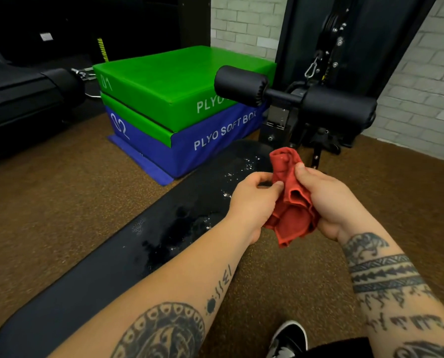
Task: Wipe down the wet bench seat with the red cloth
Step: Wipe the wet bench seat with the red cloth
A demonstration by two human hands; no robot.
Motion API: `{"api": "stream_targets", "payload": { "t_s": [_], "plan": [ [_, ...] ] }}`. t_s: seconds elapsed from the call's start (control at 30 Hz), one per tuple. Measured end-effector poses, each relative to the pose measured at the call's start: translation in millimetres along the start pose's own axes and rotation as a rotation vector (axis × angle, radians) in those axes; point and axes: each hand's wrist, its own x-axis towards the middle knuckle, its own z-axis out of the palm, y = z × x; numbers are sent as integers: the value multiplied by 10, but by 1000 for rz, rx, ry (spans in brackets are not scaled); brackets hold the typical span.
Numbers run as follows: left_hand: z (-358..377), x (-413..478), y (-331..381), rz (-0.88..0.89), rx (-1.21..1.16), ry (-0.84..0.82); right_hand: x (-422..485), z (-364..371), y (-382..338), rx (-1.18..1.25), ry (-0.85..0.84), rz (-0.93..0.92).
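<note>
Lettering (224, 131) "PLYO SOFT BOX" beyond red cloth (293, 205) and wet bench seat (127, 254)

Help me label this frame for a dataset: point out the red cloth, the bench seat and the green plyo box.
red cloth (293, 219): head view, its bunched middle.
bench seat (179, 223): head view, the wet patch of padding.
green plyo box (169, 73): head view, its top face.

A long black padded bench seat (107, 275) stands on brown speckled floor (47, 202). Water (179, 223) lies on its far half in smears and scattered droplets. On the floor beyond the bench seat, a green box (179, 81) sits stacked on a blue box (215, 143). On its near side, a black-and-white shoe (290, 337) rests on the floor
</note>
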Motion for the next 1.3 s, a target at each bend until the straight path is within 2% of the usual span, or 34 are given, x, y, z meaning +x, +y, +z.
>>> {"api": "stream_targets", "payload": {
  "t_s": [0.1,0.27,0.37,0.5,0.63,0.77,0.87,0.97,1.07,1.13,1.2,1.27,1.3],
  "plan": [
    [-37,-10,-2,50,49,47,-30,53,18,-79,-51,-50],
    [-495,-101,56,88,320,-108,-69,168,17,-82,66,-96],
    [-1122,-125,6,78,518,14,-98,337,70,-149,9,-67],
    [-2128,-300,-103,55,774,257,-209,799,251,-364,-152,-134],
    [-2984,-657,-223,-78,847,408,-391,1396,421,-570,-294,-198],
    [-3358,-925,-446,-243,779,258,-402,2029,509,-870,-345,-289],
    [-3399,-952,-553,-244,750,191,-158,2431,566,-1136,-318,-367],
    [-3411,-873,-524,-226,871,175,150,2667,714,-1400,-285,-363],
    [-3443,-800,-462,-233,980,138,245,2786,859,-1592,-330,-379],
    [-3456,-774,-423,-249,1029,118,222,2830,845,-1641,-384,-410],
    [-3456,-744,-389,-253,1080,109,203,2836,749,-1654,-515,-397],
    [-3445,-700,-370,-254,1111,102,190,2804,578,-1608,-658,-308],
    [-3445,-680,-360,-261,1119,96,207,2786,497,-1548,-677,-258]
  ]
}}
